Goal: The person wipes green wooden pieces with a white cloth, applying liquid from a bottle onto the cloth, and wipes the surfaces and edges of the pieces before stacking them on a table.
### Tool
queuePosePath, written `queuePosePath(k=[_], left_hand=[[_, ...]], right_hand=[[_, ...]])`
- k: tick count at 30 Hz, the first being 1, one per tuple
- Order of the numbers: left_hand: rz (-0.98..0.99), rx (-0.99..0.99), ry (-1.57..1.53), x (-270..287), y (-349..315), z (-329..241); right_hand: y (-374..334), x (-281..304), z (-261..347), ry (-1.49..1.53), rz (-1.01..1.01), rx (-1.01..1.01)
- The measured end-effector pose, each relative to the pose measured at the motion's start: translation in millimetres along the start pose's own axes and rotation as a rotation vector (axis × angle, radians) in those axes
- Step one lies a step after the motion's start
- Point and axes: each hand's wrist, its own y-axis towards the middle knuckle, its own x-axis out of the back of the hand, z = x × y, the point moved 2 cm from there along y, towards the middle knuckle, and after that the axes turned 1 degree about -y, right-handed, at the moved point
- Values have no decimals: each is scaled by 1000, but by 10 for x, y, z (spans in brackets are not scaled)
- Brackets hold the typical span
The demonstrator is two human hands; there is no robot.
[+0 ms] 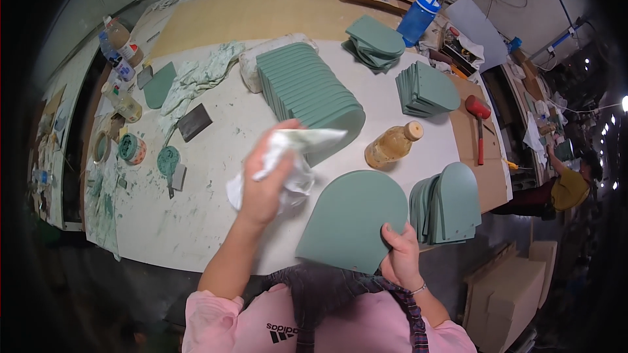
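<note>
My left hand (265,186) is closed round a crumpled white cloth (297,157), raised over the near middle of the white table. With my right hand (401,255) I grip a green round-ended panel (353,219) by its lower right edge, thumb on top. The panel is tilted at the table's near edge, and the cloth is apart from it. Just beyond the cloth, a long row of similar green panels (307,85) leans in one overlapping stack. A bottle of yellowish liquid (390,145) stands between that row and the held panel.
More green panels stand in stacks at the right (451,202), far right (428,88) and back (376,39). A red mallet (479,117) lies on cardboard. Leftward are a dark block (195,123), an open putty tub (132,149), a stained rag (203,82) and bottles (121,39). Another person (566,186) works at far right.
</note>
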Motion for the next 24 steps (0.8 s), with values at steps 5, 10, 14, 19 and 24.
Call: queuePosePath(k=[5,10,14,19,24], left_hand=[[502,-267,702,-545,-149,153],[358,33,565,-267,-363,366],[-219,70,472,187,-300,571],[-224,264,368,568,-542,587],[74,443,439,61,-536,714]], right_hand=[[-78,57,-54,-172,-9,6],[-157,289,-188,-333,-85,16],[-147,386,261,-541,-103,220],[121,827,1463,-532,-239,444],[492,1692,2064,-625,-271,280]])
